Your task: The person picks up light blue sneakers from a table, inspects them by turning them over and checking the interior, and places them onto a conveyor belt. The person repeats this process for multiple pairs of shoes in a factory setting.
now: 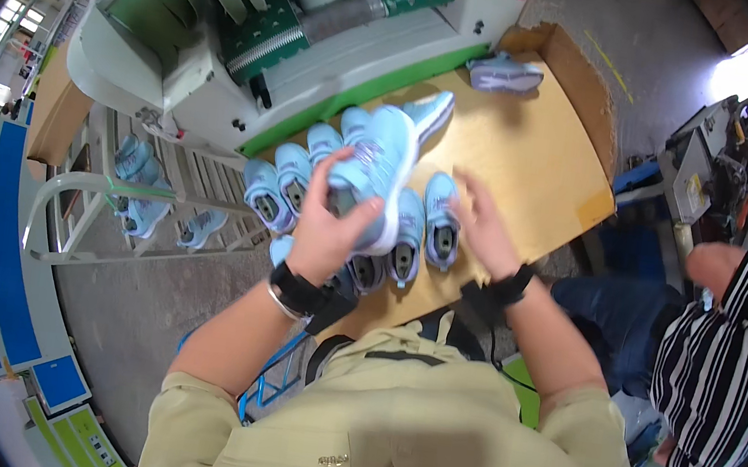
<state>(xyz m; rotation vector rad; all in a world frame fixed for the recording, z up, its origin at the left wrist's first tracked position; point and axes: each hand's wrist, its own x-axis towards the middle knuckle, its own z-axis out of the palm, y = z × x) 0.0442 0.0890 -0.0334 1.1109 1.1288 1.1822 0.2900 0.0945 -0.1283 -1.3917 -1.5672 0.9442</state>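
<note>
One light-blue lace-up sneaker (381,158): clamping it in left fingers (362,216) above the counter (542,161), spreading right fingers (476,190) apart; possibly risking a drop onto the counter by loosening that grip.

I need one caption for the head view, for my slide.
The left hand grips a light-blue shoe above a tan table of similar shoes; the right hand is open.
</note>
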